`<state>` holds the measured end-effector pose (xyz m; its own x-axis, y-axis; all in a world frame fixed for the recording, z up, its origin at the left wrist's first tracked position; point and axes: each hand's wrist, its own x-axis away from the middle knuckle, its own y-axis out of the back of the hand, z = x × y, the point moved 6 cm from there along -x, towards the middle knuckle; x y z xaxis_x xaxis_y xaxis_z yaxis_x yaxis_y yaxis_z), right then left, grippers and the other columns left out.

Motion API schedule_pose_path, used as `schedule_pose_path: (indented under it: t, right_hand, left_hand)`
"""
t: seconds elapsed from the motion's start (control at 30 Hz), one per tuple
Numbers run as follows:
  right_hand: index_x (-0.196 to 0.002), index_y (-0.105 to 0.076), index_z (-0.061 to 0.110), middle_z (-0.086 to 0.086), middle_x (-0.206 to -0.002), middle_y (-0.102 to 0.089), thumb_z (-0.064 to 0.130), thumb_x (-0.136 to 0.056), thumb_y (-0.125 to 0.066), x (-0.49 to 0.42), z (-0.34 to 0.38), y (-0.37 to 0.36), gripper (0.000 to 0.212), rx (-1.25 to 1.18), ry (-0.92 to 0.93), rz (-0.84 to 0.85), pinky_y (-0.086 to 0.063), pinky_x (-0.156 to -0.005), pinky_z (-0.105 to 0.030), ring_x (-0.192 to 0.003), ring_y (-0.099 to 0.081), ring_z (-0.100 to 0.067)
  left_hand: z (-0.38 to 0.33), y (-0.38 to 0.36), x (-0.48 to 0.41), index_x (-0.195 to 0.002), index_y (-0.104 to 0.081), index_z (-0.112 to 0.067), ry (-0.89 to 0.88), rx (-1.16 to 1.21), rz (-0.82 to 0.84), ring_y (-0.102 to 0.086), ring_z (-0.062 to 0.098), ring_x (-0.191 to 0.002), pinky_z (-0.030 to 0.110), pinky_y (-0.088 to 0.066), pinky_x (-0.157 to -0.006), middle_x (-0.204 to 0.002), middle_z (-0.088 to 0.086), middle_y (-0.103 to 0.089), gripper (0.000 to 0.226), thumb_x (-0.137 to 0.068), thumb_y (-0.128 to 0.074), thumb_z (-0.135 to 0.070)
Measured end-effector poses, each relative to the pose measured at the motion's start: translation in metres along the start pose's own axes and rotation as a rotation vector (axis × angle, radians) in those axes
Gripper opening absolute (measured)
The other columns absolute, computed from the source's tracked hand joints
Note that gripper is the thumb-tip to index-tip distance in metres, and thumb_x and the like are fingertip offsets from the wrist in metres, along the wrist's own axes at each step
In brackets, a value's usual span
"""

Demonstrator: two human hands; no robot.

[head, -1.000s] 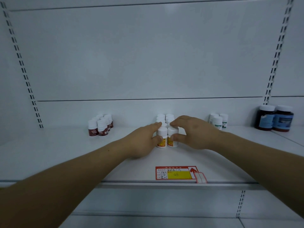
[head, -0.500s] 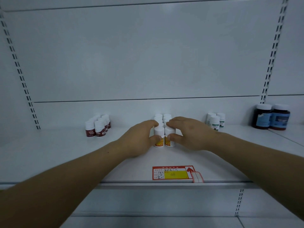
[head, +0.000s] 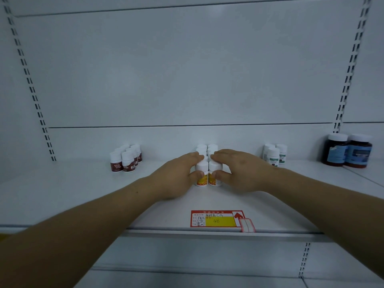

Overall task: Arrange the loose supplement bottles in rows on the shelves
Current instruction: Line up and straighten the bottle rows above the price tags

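We see both bare hands reached onto the white metal shelf (head: 83,194), meeting at a double row of small white-capped orange-labelled bottles (head: 212,148) that runs from mid-shelf back toward the rear panel. Our left hand (head: 176,177) curls round the front-left bottle (head: 202,167), thumb pressed against its front and fingers arched over the caps behind; its grip is narrow and holds that bottle. Our right hand (head: 243,171) mirrors it on the front-right bottle (head: 214,166), thumb on the front, fingers over the caps behind, its grip closed on that bottle. These two bottles stand upright on the shelf, touching each other. Well apart to the left stands a cluster of white-capped red-labelled bottles (head: 124,161). To the right we see a small group of white bottles with green labels (head: 273,155), and farther right two dark brown jars with blue labels (head: 347,150). A red-and-yellow price tag (head: 217,218) lies at the shelf's front edge.
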<state>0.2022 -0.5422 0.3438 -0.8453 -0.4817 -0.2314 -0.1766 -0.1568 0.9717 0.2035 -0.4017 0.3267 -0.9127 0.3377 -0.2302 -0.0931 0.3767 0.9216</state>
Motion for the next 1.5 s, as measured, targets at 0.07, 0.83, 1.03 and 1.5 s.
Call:
schedule_pose_path:
  t: [0.07, 0.83, 1.03, 1.5]
  right_hand:
    - [-0.150, -0.024, 0.024, 0.005, -0.156, -0.026, 0.048, -0.097, -0.043, 0.000, -0.002, 0.003, 0.062, -0.005, -0.005, 0.008, -0.020, -0.112, -0.025, -0.140, -0.027, -0.013]
    - [-0.133, -0.046, 0.013, -0.008, -0.137, -0.047, 0.040, -0.096, -0.050, 0.057, -0.142, 0.038, 0.046, 0.046, -0.393, 0.079, -0.033, -0.101, -0.034, -0.125, -0.043, -0.025]
    - [-0.145, -0.032, 0.017, -0.008, -0.148, -0.034, 0.043, -0.095, -0.052, 0.059, -0.166, 0.033, 0.060, 0.042, -0.417, 0.084, -0.031, -0.105, -0.034, -0.133, -0.037, -0.026]
    - [-0.137, -0.042, 0.018, -0.008, -0.128, -0.047, 0.036, -0.095, -0.050, 0.009, -0.221, 0.015, 0.046, 0.094, -0.110, 0.031, -0.042, -0.093, -0.035, -0.113, -0.051, -0.027]
  left_hand:
    - [-0.001, 0.002, -0.001, -0.149, -0.022, -0.026, 0.021, -0.010, 0.003, -0.024, 0.012, -0.141, 0.025, -0.018, -0.113, -0.157, -0.008, -0.019, 0.059, -0.096, -0.044, -0.041]
    - [-0.107, -0.005, -0.035, -0.150, -0.017, -0.028, -0.113, -0.168, 0.161, -0.012, 0.015, -0.145, 0.030, -0.012, -0.115, -0.159, -0.005, -0.009, 0.067, -0.094, -0.045, -0.052]
    - [-0.131, -0.031, -0.053, -0.151, -0.016, -0.023, -0.088, -0.128, 0.201, -0.020, 0.018, -0.143, 0.032, -0.019, -0.114, -0.158, -0.002, -0.016, 0.071, -0.093, -0.048, -0.050]
    - [-0.143, -0.092, -0.136, -0.150, -0.012, -0.023, 0.176, 0.122, 0.066, -0.045, 0.025, -0.128, 0.025, -0.032, -0.098, -0.146, 0.007, -0.043, 0.066, -0.096, -0.048, -0.036]
